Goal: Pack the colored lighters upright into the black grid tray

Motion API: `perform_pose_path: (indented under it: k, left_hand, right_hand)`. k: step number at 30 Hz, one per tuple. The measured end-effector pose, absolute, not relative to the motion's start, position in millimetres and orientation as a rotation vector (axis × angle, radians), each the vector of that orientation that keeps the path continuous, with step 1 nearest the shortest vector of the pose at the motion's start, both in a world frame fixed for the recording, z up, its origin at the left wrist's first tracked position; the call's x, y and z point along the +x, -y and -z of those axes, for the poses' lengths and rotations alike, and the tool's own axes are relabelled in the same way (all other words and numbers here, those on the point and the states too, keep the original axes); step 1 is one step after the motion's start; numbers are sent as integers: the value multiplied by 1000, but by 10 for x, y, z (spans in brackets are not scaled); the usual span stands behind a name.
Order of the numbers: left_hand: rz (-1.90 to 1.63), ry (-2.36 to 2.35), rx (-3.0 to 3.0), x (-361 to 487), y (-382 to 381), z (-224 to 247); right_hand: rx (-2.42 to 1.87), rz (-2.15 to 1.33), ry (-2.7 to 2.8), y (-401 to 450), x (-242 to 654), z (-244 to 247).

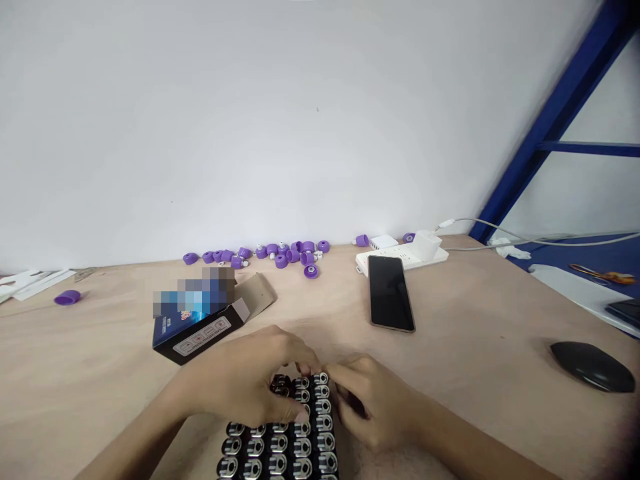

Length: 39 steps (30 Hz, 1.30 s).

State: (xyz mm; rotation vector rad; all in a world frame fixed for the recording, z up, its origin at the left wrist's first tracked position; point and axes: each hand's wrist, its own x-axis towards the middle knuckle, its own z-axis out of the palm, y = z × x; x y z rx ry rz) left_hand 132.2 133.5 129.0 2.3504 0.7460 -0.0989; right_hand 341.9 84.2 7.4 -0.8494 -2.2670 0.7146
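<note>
A block of small black pieces with silver, ring-shaped metal tops [302, 448] stands in close rows at the near edge of view; their kind I cannot make out. My left hand [245, 377] arches over the far part of the block. Its thumb presses on a metal top and its fingertips reach the far end, gripping pieces between them. Against the right side of the block, my right hand [373, 403] is closed, its index fingertip at the far right corner piece. Whatever its curled fingers hold is hidden.
An opened dark blue box [205, 333] lies left of the block. Several purple caps [293, 256] are scattered along the wall. A phone [391, 293] leans on a white power strip [440, 255]. A black computer mouse [593, 367] sits at the right, near a blue metal frame [540, 150].
</note>
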Motion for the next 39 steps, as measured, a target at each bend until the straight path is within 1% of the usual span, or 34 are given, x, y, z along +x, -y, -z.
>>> perform_pose_path:
  k: [5,17,27,39]
  left_hand:
    - [152,-752,2336,1320,-1329,-1319]
    - [154,-791,2292,1321,-1386,-1219]
    - [203,-822,2337,1279,-1343,-1320]
    - [172,-804,2361,1301,-1222,-1264]
  right_hand:
    - [-825,-738,2258,-850,3413,-65]
    - [-826,-749,2269,-848,3402,-116]
    - [-817,-818,2262,-842,3409,-149]
    - [-804,-842,2253,-852,3396,-187]
